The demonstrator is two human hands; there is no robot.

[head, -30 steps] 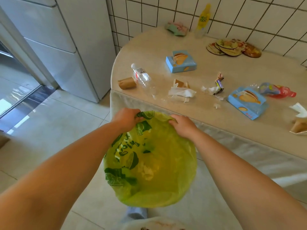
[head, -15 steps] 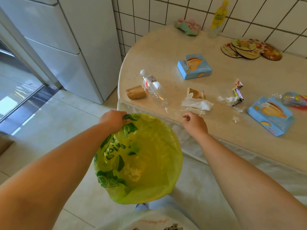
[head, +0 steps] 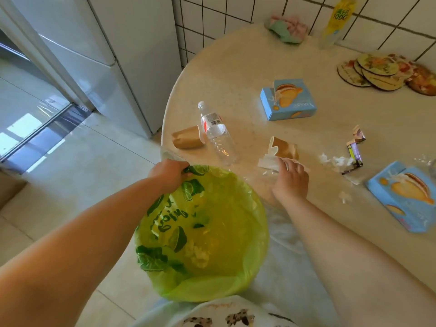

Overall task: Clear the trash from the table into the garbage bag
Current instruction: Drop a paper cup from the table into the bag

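Green print on the garbage bag (head: 203,232) reads "going"; yellow bottle (head: 336,22) label shows "100"; other print illegible.

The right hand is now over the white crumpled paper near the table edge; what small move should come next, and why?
Probably close the right hand on the white crumpled paper and carry it left into the green garbage bag. The fingers already lie on the paper, and the left hand holds the bag's rim open just beside the table edge.

Garbage bag (head: 224,234): yellow-green w/ dark green lime print. Snack boxes (head: 289,100): light blue. Crushed cups (head: 187,137): brown. Tabletop (head: 236,74): beige, speckled.
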